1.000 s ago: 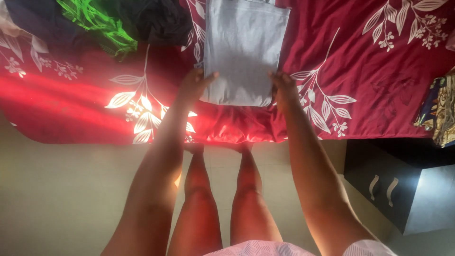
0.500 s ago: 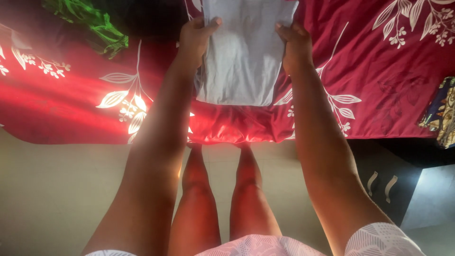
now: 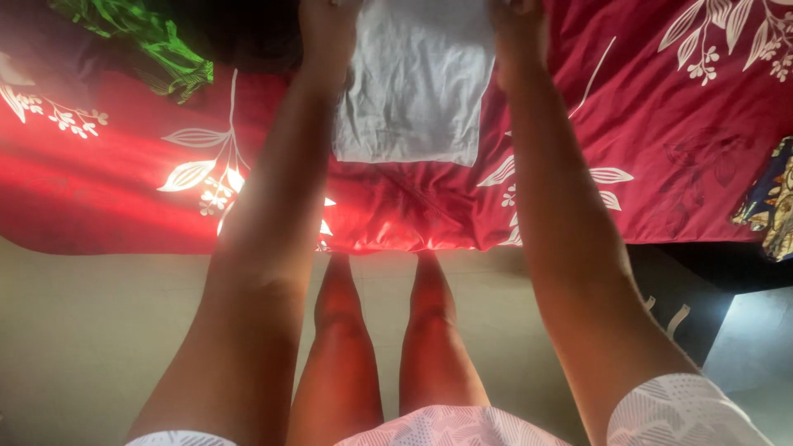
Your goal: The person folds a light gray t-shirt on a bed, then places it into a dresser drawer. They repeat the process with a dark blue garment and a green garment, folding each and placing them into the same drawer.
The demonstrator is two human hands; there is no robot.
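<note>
Both hands have slid farther up the folded grey garment [image 3: 409, 91] on the red bedspread [image 3: 661, 165]; left hand [image 3: 326, 33] and right hand [image 3: 516, 29] flank its edges, steadying the fold; finger closure cannot be told.

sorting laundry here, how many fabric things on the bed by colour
grey folded garment: 1
green garment: 1
dark garment: 1
patterned blue-and-yellow cloth: 1
red leaf-print bedsheet: 1
total: 5

A red leaf-patterned bedsheet [image 3: 677, 165] carries a folded grey garment [image 3: 413, 91] and green cloth [image 3: 149, 37].
</note>
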